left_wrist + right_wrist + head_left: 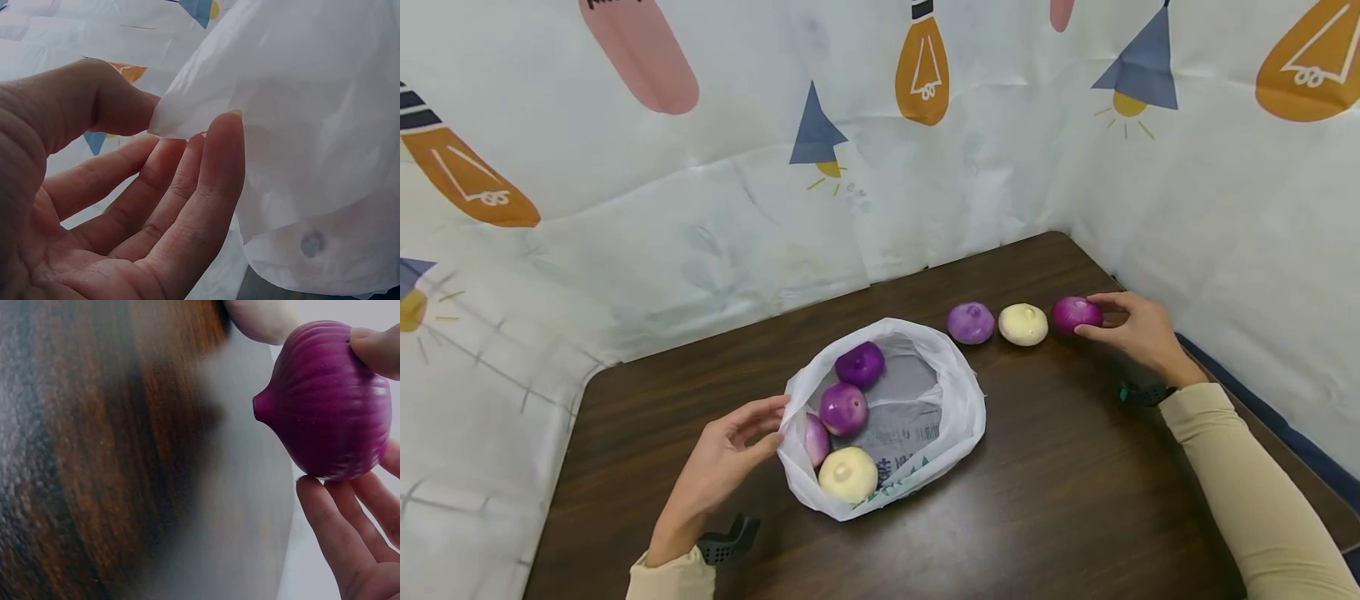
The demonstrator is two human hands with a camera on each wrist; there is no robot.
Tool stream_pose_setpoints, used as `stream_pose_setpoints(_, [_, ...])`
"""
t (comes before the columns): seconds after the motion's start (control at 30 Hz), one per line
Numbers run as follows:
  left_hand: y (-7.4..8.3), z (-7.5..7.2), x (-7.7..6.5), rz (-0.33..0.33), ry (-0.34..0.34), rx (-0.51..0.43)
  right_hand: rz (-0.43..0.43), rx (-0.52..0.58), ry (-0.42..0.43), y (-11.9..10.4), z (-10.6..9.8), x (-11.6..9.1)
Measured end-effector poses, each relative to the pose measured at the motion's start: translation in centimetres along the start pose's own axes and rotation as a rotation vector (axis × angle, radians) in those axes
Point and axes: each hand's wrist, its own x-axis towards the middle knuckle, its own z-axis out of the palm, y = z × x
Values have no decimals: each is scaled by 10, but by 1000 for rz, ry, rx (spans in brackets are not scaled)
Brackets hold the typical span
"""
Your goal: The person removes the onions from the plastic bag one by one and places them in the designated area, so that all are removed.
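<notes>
In the head view a white plastic bag [958,454] stands wide-mouthed on the table, with several onions inside, among them a purple onion [844,409] and a pale onion [848,475]. My left hand [726,454] is at its left rim; close up, the bag's edge [206,81] lies between thumb and fingers. Off to the right, my right hand [1138,329] holds a glossy red-purple onion [1077,314] at the end of a row. From the right wrist, thumb and fingertips grip that ridged onion on opposite sides, its stem end pointing left.
A light-purple onion [971,323] and a cream onion [1023,324] sit in the row between the bag and my right hand. The dark wooden table [1037,467] backs onto a patterned cloth [760,208], which also hangs along both sides.
</notes>
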Motion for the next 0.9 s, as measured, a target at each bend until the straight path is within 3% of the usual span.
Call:
stream_pose_setpoints(0.6, [12,-2,-4,-66,10,14,44,-33,-89,-3,-2,-6])
stream_pose_setpoints(0.9, [12,-2,-7,-47,2,-15,55,-69,-131,-9,-6,-1])
